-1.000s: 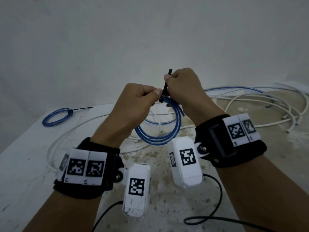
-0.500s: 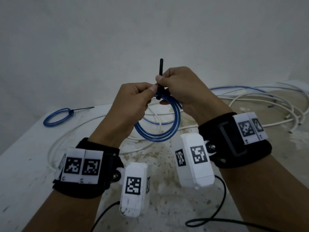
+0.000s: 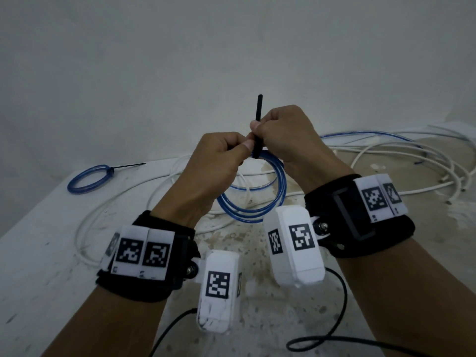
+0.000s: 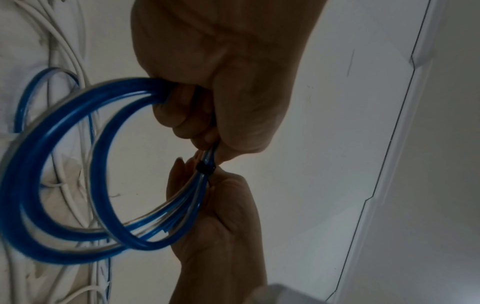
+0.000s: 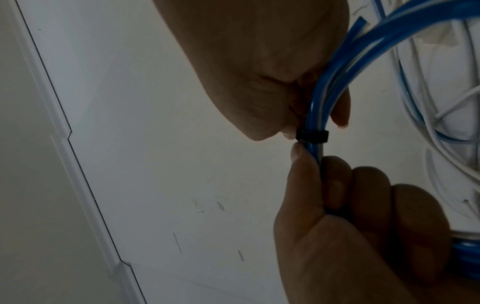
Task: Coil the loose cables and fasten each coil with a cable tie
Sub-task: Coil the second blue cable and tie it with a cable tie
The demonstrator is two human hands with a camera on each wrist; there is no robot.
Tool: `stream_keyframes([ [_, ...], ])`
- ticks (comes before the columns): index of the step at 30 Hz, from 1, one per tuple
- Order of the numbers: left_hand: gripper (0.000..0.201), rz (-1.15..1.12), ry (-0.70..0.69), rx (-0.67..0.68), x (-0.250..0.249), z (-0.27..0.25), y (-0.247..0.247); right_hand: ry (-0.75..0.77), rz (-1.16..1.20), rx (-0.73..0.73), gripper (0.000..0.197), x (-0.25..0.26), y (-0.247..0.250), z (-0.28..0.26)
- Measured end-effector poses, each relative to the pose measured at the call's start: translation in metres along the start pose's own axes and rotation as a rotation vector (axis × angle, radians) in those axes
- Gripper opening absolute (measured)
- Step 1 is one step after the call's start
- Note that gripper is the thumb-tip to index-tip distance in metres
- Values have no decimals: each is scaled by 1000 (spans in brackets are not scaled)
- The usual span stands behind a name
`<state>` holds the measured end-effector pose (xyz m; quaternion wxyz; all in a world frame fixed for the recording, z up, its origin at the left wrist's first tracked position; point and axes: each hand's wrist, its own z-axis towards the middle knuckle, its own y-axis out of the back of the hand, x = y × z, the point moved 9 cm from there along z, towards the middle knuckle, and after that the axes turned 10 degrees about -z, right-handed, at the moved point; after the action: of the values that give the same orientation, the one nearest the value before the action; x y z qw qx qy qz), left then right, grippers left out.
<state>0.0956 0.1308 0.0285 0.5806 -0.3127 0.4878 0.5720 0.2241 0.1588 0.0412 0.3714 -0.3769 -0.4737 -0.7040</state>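
In the head view, both hands meet at the centre of the frame, raised above the worktop point(image 3: 38, 266). The left hand point(image 3: 219, 161) has its grip clenched around the top of a blue cable coil point(image 3: 257, 210), whose loops hang below the knuckles. The right hand point(image 3: 286, 132) pinches the black cable tie point(image 3: 257, 119), whose free tail sticks up past the fingers toward the pale wall.

The wrist views show what the head view hides. In the right wrist view the tie's band point(image 5: 311, 135) is cinched around the bundled blue strands, with the left hand's thumb point(image 5: 298, 152) just under it. The left wrist view shows the same band point(image 4: 205, 167) between the two hands and a cut cable end poking out of the coil in the lower middle.

At the upper left of the head view, a second blue coil point(image 3: 88, 177), tied, lies near the worktop's far left edge. Loose white cables point(image 3: 386, 155) sprawl from the centre to the right edge, with a loose blue cable point(image 3: 360, 135) among them. The near worktop under the wrists is stained and carries only thin black leads point(image 3: 334, 331).
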Motion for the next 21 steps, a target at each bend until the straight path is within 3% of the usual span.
stream_keyframes([
  [16, 26, 127, 36, 39, 6, 9, -6, 27, -192, -107, 20, -13, 2, 11],
  [18, 26, 112, 35, 20, -2, 10, -1, 22, -67, -62, 23, -10, 3, 9],
  [21, 25, 103, 1, -27, -24, 8, 15, -8, 211, 129, 22, 5, -3, -1],
])
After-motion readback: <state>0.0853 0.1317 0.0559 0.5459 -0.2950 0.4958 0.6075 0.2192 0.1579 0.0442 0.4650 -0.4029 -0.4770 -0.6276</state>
